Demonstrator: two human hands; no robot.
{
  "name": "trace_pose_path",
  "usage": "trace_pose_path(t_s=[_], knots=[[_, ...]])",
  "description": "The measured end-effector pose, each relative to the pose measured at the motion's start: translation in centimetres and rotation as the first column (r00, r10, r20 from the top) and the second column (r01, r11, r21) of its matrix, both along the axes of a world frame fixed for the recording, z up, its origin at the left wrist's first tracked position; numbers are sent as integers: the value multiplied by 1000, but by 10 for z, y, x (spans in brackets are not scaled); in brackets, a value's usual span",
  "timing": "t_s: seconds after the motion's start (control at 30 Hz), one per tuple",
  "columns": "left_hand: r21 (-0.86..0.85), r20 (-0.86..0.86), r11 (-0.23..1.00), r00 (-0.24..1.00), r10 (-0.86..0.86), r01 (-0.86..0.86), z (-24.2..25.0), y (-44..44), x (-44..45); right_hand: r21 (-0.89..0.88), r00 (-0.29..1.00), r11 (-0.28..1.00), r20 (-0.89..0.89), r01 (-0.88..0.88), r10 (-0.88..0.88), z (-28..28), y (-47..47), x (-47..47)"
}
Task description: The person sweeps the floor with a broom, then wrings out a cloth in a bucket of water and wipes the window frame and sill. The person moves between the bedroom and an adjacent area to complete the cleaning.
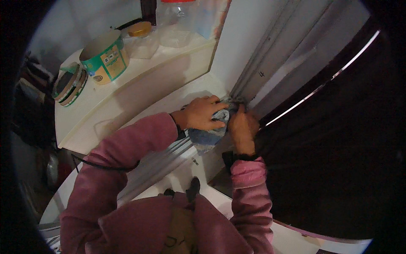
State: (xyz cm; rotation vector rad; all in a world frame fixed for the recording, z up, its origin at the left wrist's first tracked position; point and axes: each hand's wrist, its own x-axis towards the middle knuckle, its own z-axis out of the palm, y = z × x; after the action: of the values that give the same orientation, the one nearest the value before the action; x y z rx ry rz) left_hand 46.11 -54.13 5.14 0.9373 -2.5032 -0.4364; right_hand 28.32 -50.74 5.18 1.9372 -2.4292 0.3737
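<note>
A grey-blue cloth is bunched in the corner where a white sill meets an upright window or door frame. My left hand has its thumb and fingers around the bunched part, and a loose end hangs below. Just right of it, my right hand is curled, with one finger reaching to the foot of the frame's grooves. Greyish material, apparently part of the cloth, lies at that fingertip. My right hand is blurred, and what its palm holds is hidden.
On the raised white ledge stand a green-and-tan open tub, stacked round lids, a clear jar with a gold lid and a larger red-lidded clear jar. Metal tracks run below the left forearm. A dark panel fills the right.
</note>
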Motion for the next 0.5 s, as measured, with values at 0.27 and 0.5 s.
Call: trace_pose_path(t_s=[0.27, 0.5], knots=[[-66, -40, 998, 999, -4, 1, 0, 8, 0, 197, 948, 966, 302, -166, 101, 28, -28, -11], [17, -52, 997, 996, -69, 70, 2, 31, 26, 43, 852, 919, 393, -392, 345, 1, -12, -19]])
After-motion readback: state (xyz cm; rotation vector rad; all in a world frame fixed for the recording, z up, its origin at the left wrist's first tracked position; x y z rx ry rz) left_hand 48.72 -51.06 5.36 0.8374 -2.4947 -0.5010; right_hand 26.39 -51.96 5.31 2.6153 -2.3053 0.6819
